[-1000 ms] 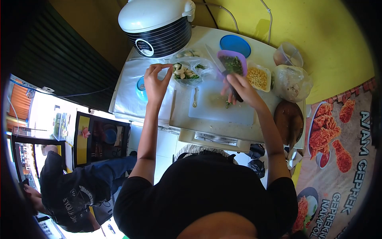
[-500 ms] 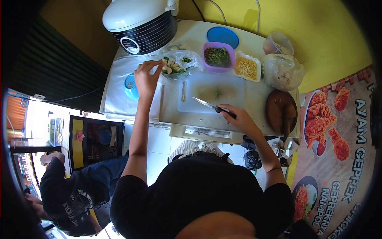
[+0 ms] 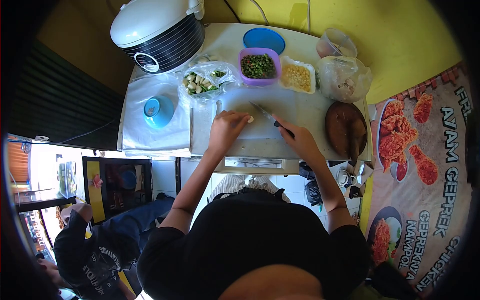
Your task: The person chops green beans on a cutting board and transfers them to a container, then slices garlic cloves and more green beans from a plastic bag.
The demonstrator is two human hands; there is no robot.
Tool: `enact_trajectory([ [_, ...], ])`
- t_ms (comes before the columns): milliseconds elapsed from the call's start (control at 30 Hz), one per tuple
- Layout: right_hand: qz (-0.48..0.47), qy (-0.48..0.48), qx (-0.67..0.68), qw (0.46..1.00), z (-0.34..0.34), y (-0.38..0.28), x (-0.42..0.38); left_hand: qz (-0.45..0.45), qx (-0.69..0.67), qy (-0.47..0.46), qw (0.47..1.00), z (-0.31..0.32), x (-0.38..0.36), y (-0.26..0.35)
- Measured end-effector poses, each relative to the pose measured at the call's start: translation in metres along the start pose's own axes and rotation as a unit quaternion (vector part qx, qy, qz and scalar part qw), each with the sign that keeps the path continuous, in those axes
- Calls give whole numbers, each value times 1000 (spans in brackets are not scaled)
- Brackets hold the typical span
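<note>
left hand (image 3: 227, 130) pinching a small pale piece (image 3: 251, 119), right hand (image 3: 300, 139) curled around a black-handled knife (image 3: 267, 115)

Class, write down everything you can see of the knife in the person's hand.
The knife has a slim, pointed blade, pale grey and metallic-looking, and a black handle whose material cannot be told. The right hand grips the handle, partly covering it. The blade slants away from the person and to the left, over the pale cutting board; whether it touches the board is unclear.
</note>
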State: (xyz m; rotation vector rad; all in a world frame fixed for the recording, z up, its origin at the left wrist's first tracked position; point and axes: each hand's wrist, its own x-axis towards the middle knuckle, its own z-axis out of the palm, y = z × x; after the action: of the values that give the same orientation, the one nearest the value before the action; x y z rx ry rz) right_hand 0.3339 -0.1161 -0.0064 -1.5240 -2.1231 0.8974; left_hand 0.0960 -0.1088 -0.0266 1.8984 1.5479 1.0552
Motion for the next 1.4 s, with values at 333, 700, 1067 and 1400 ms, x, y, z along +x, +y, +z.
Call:
enact_trajectory([
  [333,12,31,125,992,4,6,-9,46,11,16,999,1,5,-12],
  [700,7,58,130,990,19,9,-15,60,13,2,998,2,5,-7],
  [1067,121,60,228,964,9,14,-32,29,12,5,999,-2,14,2],
  [1400,133,37,291,947,18,13,-33,53,11,-165,985,30,66,-1],
])
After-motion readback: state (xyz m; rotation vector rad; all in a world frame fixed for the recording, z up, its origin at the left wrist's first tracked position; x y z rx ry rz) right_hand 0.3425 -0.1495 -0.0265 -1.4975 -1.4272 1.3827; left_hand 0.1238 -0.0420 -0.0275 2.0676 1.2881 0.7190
